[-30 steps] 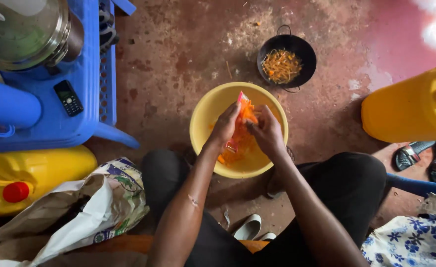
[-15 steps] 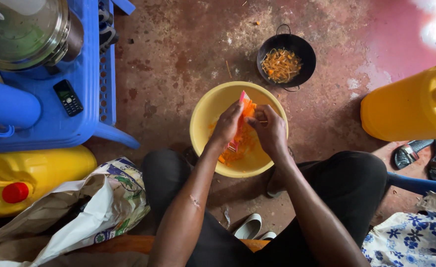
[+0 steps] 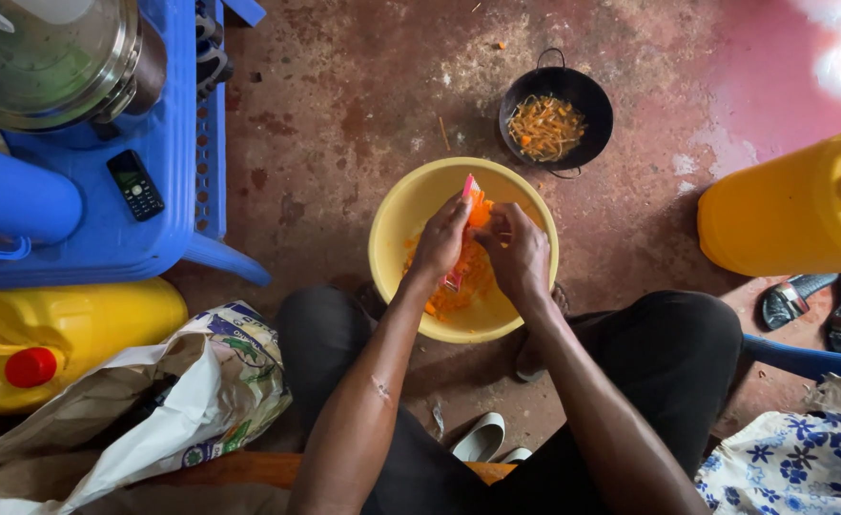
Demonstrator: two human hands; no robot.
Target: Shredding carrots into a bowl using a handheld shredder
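Seen from above, the left hand [image 3: 440, 243] grips a flat red-and-orange plastic grater [image 3: 465, 232], while the right hand [image 3: 521, 253] closes on what may be a carrot piece, over a round yellow plastic bowl [image 3: 401, 224] at centre. A small black pan [image 3: 587, 95] of orange peelings sits at one o'clock.

Counted: two yellow jerrycans [image 3: 53, 343] [image 3: 792, 205], one yellow bowl [image 3: 397, 224], one black pan [image 3: 556, 119], one phone [image 3: 135, 184], one metal pot [image 3: 53, 57], two hands [image 3: 444, 238] [image 3: 521, 253].
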